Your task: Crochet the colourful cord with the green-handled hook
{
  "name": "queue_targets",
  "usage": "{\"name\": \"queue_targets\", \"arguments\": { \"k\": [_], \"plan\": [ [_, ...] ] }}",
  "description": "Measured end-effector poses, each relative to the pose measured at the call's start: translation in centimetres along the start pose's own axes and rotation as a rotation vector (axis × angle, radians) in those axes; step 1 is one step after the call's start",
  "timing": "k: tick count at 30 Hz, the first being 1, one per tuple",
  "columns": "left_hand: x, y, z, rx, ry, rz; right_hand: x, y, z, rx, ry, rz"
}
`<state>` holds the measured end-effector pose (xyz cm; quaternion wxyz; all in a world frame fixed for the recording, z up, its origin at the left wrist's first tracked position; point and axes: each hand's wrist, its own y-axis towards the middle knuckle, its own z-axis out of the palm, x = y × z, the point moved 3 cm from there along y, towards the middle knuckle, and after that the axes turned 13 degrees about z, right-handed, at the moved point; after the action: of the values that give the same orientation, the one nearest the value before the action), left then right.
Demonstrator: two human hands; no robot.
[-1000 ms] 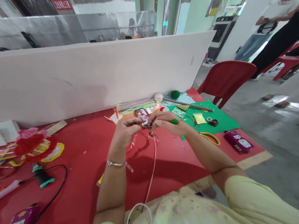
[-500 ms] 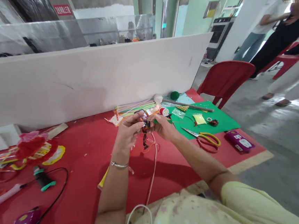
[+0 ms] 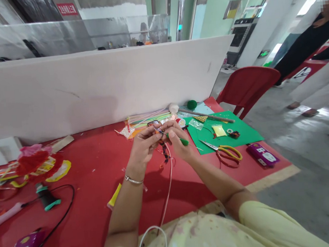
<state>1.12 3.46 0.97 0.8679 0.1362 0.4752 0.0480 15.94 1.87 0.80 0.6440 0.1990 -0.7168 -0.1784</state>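
In the head view, my left hand (image 3: 143,145) is closed, its thumb and fingers pinching a small dark crocheted piece (image 3: 165,154) with orange flecks, whose strip hangs below the fingers. My right hand (image 3: 178,137) grips a green-handled crochet hook (image 3: 184,141); its thin metal shaft points left and meets the piece between both hands. The exact stitches at the tip are too small to make out. A pink cord (image 3: 169,188) runs from under the hands toward my body. Just beyond the fingers lies a red-and-white thread spool (image 3: 181,123).
Yellow-and-red-handled scissors (image 3: 227,153) lie right of my hands by a green sheet (image 3: 239,126). A purple box (image 3: 262,155) sits near the table's right edge. At left are a red fluffy craft (image 3: 38,163) and a glue gun (image 3: 47,197). A white board (image 3: 106,86) stands behind.
My right hand has turned, so the green handle now shows under its thumb, pointing right. The hanging strip has swung slightly right. My left hand has stayed nearly in place.
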Motion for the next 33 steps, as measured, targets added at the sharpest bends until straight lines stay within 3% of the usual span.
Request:
{"name": "queue_targets", "arguments": {
  "k": [5,10,13,16,18,22,33],
  "plan": [
    [0.3,-0.3,0.0,-0.107,0.285,0.276,0.1,-0.1,0.0,-0.105,-0.218,-0.17],
    [0.7,-1.0,1.1,-0.222,0.339,0.328,-1.1,-0.9,0.5,-0.187,-0.343,-0.27],
    [0.7,-1.1,1.3,-0.227,0.179,0.219,-1.4,-1.1,0.5,-0.214,-0.305,-0.304],
    [0.1,-0.8,1.0,-0.094,0.02,0.015,-1.5,-0.8,0.2,-0.142,-0.204,-0.266],
    [-0.6,-0.6,0.4,-0.036,0.016,-0.046,-1.4,-0.6,-0.3,-0.063,-0.134,-0.241],
    [-1.5,-0.4,-0.5,0.007,0.052,-0.07,-1.1,-0.3,-1.4,0.049,-0.164,-0.28],
    [-1.7,-0.4,-0.6,0.024,0.059,-0.126,-0.3,-0.5,-3.2,0.119,-0.425,-0.527]
  ]
}}
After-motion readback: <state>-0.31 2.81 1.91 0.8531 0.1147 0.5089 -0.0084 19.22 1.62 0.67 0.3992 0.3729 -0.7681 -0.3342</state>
